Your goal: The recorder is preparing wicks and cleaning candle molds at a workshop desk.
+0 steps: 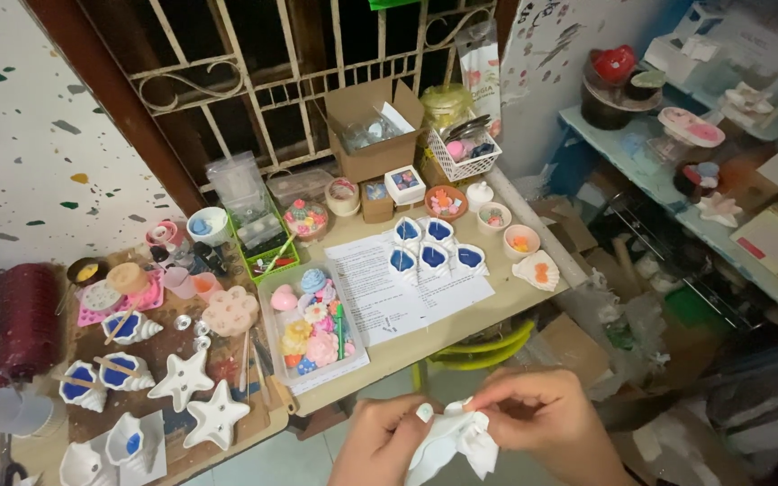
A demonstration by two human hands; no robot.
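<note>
Both my hands are low in the frame, in front of the table's near edge. My left hand (380, 443) and my right hand (538, 416) together grip a crumpled white tissue or cloth (455, 443), pinching it between fingers and thumbs. What it wraps, if anything, is hidden. On the wooden table (425, 337) nearest my hands lies a clear tray of small pastel flower pieces (312, 328) on printed paper sheets (389, 288).
White star shapes (200, 396) and shell holders filled with blue (128, 369) sit at the left. Heart holders with blue filling (434, 247), small bowls, a cardboard box (371, 135) and a white basket (465, 153) stand farther back. A light-blue shelf (677, 180) with ornaments is at the right.
</note>
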